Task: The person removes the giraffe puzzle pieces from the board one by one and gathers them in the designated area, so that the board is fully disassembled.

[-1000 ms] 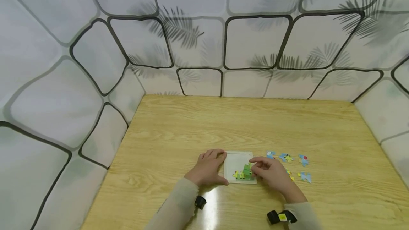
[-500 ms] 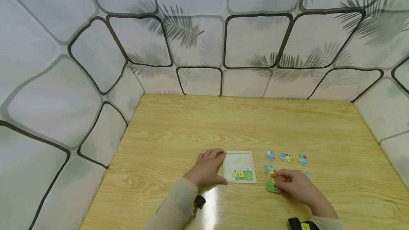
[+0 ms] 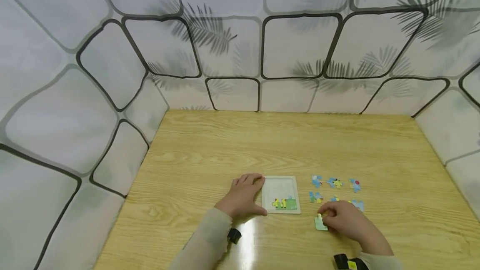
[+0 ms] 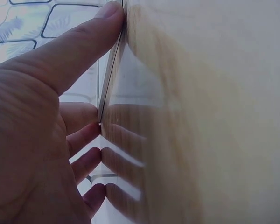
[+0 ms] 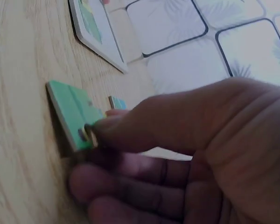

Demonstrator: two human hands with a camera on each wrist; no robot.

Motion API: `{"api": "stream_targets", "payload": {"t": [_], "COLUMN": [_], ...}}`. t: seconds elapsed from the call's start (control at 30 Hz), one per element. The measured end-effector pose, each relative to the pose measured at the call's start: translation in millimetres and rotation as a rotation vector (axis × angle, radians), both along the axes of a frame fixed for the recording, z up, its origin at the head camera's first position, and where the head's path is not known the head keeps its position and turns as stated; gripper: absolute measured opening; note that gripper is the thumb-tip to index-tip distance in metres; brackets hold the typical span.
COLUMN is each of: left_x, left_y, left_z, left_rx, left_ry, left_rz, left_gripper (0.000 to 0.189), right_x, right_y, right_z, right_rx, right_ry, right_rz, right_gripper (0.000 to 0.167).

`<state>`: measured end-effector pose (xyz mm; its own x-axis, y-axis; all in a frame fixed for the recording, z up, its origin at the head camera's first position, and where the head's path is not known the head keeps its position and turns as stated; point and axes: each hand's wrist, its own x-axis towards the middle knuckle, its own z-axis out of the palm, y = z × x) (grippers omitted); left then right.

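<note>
A small white puzzle tray (image 3: 277, 186) lies on the table, with joined green and yellow puzzle pieces (image 3: 285, 204) along its near right side. My left hand (image 3: 243, 196) rests at the tray's left edge, thumb by the near corner and index finger by the far one. In the left wrist view, the thumb and index fingertip touch the tray's thin edge. My right hand (image 3: 345, 218) pinches a green puzzle piece (image 5: 74, 114) between thumb and fingers, right of the tray. That piece is tilted off the tabletop in the right wrist view; the fingers hide part of it.
Several loose puzzle pieces, blue and yellow, lie in two rows right of the tray, among them a blue one with a red spot (image 3: 355, 185). My right hand partly covers the nearer row. A patterned wall (image 3: 285, 95) borders the wooden table (image 3: 210, 145).
My right hand has drawn back rightward from over the tray, carrying the green puzzle piece, and has since tilted it. My left hand stays at the tray's edge.
</note>
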<state>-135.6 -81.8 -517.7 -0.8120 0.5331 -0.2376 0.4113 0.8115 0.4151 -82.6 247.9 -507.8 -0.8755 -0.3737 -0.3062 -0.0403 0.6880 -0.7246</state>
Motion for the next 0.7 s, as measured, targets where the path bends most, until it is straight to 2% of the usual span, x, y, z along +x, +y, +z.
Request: {"api": "stream_targets", "payload": {"t": [0.2, 0.3, 0.43, 0.57, 0.7], "left_x": [-0.2, -1.4, -2.3, -1.9, 0.0], "left_y": [-0.1, -0.5, -0.9, -1.1, -0.7], "left_z": [-3.6, -4.3, -4.9, -5.7, -4.9], "left_rx": [-0.005, -0.005, -0.006, -0.007, 0.009], "left_ry": [0.010, 0.011, 0.006, 0.017, 0.021], "left_rz": [-0.007, -0.006, -0.003, -0.005, -0.003], "left_gripper": [0.102, 0.102, 0.103, 0.102, 0.102], "right_x": [-2.4, -6.0, -12.6, -19.9, -23.1], "right_y": [-8.2, -16.9, -42.1, -74.2, -100.2], "right_z": [0.3, 3.3, 2.6, -2.4, -3.4], "right_rx": [0.077, 0.097, 0.075, 0.029, 0.083], "right_ry": [0.052, 0.059, 0.107, 0.183, 0.266], "right_rz": [0.011, -0.025, -0.047, 0.035, 0.115], "right_gripper": [0.017, 0.013, 0.010, 0.020, 0.029]}}
